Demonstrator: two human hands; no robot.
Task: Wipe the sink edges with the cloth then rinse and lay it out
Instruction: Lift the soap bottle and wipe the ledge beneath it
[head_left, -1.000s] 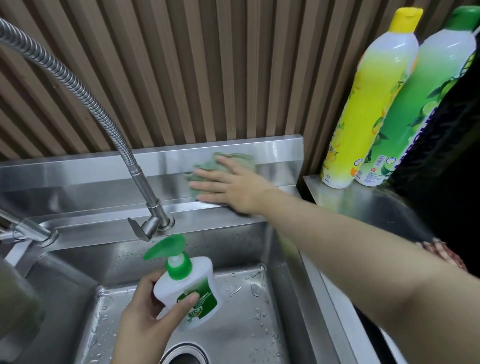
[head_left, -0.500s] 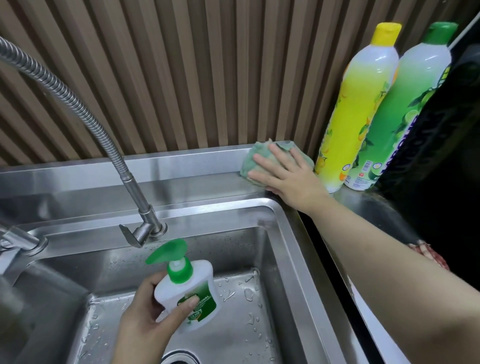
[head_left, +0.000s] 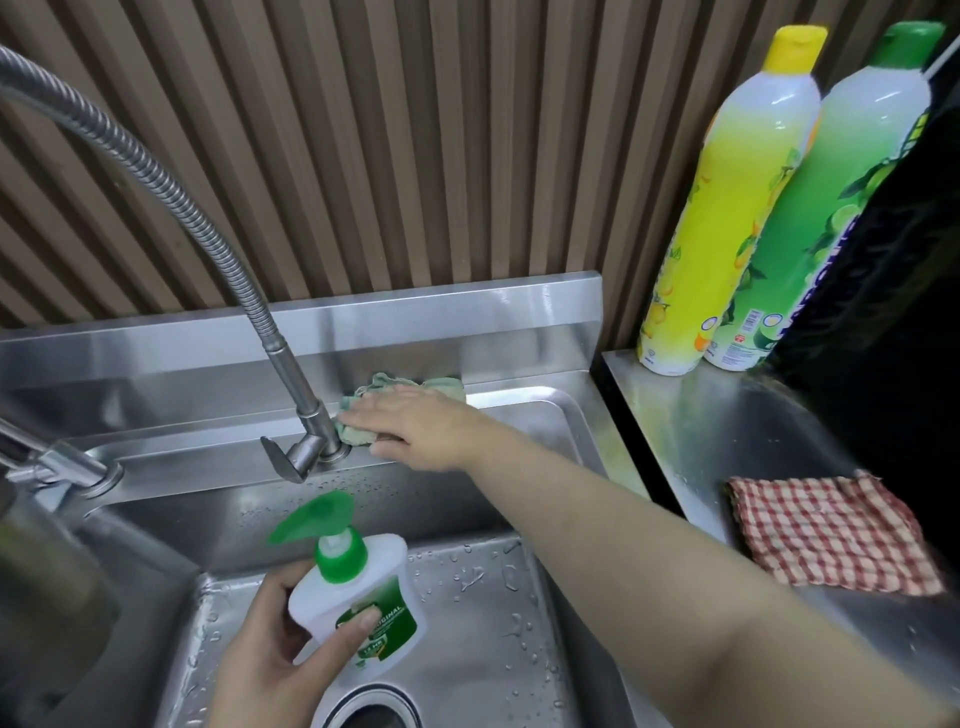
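Wiping beside the tap (head_left: 310, 428)
The right hand (head_left: 410, 423) pressed the cloth (head_left: 442, 387) flat-fingered; left hand (head_left: 270, 657) gripped the soap bottle (head_left: 358, 592) (clearing the ledge (head_left: 519, 388), presumably).

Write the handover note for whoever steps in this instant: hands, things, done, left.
Right hand: fingers straight, pressing the green cloth flat on the back ledge of the sink, right beside the base of the tap.
Left hand: grips a soap pump bottle over the basin.
Done: cloth is at work on the back ledge; how much is wiped cannot be told.
Left: remaining edges, set the bottle down, rinse the cloth, lay it out.
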